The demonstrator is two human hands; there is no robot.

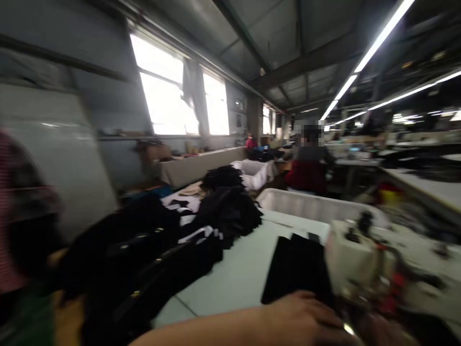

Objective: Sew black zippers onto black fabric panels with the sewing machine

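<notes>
My left hand (304, 319) reaches in from the bottom edge, its forearm across the pale table. Its fingers look stretched out, lying flat beside the sewing machine (349, 254) at the front edge of a stack of black cloth pieces (297, 266). Motion blur hides the fingertips. A smeared patch of skin under the machine head seems to be my right hand (383, 331); its fingers cannot be made out. Dark cloth (425, 327) lies near it at the lower right. A small bright spot shows by the left fingertips.
A large heap of black garment pieces (144, 254) with metallic spots covers the table's left side. More black pieces (230, 202) are piled behind it. White plastic bins (313, 204) stand beyond the table (230, 283). A person (308, 163) sits farther back; checked cloth shows far left.
</notes>
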